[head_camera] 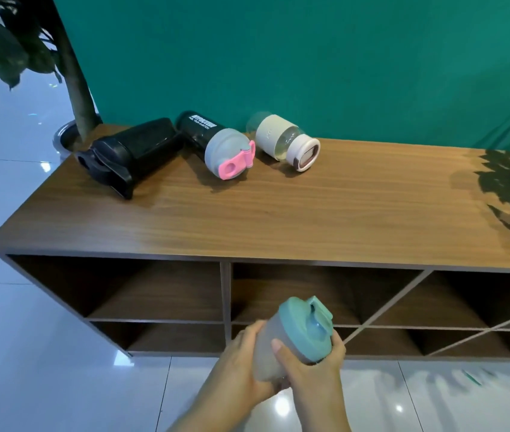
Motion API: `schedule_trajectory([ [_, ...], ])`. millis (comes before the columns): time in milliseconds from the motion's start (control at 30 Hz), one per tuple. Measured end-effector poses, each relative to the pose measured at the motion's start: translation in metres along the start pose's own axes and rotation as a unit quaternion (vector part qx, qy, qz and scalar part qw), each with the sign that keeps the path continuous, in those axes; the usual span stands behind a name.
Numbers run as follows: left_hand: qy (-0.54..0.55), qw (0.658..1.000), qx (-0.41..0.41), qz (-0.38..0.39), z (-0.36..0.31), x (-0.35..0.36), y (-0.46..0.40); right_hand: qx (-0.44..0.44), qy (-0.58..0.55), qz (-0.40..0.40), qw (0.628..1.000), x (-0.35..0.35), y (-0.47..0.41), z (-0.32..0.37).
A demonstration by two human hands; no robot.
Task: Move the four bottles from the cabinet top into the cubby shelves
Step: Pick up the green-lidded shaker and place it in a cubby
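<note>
In the head view, both hands hold a frosted shaker bottle with a teal lid (297,338) in front of the wooden cabinet (278,219), below its top edge and level with the cubby shelves (166,294). The left hand (241,366) wraps the lower body of the bottle from the left, its fingers curled round the frosted wall. The right hand (313,369) grips the upper body just under the lid, thumb (278,347) lying across the near side and fingers closed round the far right side, so the bottle sits tilted between the two palms with its lid pointing up and away towards the cabinet. Three more bottles lie on their sides at the back of the cabinet top, near the green wall (310,57): a black shaker (129,154) at the left end, a black bottle with a grey lid and pink flip cap (216,145) just beside it, and a clear bottle with a cream sleeve (281,140) a little further right.
</note>
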State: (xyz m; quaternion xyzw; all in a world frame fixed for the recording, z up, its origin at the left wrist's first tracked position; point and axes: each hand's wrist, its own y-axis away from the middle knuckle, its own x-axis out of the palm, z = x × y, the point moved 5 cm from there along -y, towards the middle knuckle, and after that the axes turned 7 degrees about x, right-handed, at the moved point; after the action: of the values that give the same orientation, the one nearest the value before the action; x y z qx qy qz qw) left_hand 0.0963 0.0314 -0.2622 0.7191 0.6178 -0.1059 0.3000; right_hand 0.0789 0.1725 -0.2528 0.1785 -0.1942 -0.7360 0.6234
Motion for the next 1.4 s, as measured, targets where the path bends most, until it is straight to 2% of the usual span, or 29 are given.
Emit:
schedule_trajectory([
  [167, -0.066, 0.998, -0.018, 0.002, 0.018, -0.013, -0.016, -0.095, 0.045, 0.016, 0.994, 0.019, -0.043, 0.013],
  [333, -0.072, 0.997, -0.033, -0.017, 0.032, -0.025, -0.014, -0.154, 0.083, 0.002, 0.984, 0.040, -0.085, 0.013],
  [633, -0.071, 0.991, -0.008, -0.115, 0.032, -0.051, -0.013, -0.147, 0.091, -0.035, 0.984, 0.080, -0.116, -0.030],
  [867, -0.039, 0.987, -0.012, -0.157, 0.031, -0.070, -0.009, -0.137, 0.126, -0.049, 0.981, 0.079, -0.125, -0.045],
  [1000, -0.031, 0.984, -0.001, -0.175, 0.025, -0.079, -0.006, -0.130, 0.182, -0.076, 0.972, 0.074, -0.118, -0.042],
  [1133, -0.016, 0.982, -0.005, -0.189, 0.020, -0.090, -0.004, -0.140, 0.171, -0.109, 0.969, 0.053, -0.091, -0.034],
  [1233, 0.001, 0.979, -0.007, -0.203, 0.017, -0.097, 0.003, -0.240, 0.121, -0.129, 0.955, 0.034, -0.050, -0.011],
  [1333, 0.010, 0.978, -0.007, -0.207, 0.012, -0.105, 0.008, -0.378, 0.089, -0.080, 0.918, 0.034, 0.005, 0.043],
  [1400, 0.018, 0.977, 0.002, -0.213, 0.010, -0.111, 0.010, -0.426, 0.067, -0.027, 0.902, 0.049, 0.033, 0.091],
])
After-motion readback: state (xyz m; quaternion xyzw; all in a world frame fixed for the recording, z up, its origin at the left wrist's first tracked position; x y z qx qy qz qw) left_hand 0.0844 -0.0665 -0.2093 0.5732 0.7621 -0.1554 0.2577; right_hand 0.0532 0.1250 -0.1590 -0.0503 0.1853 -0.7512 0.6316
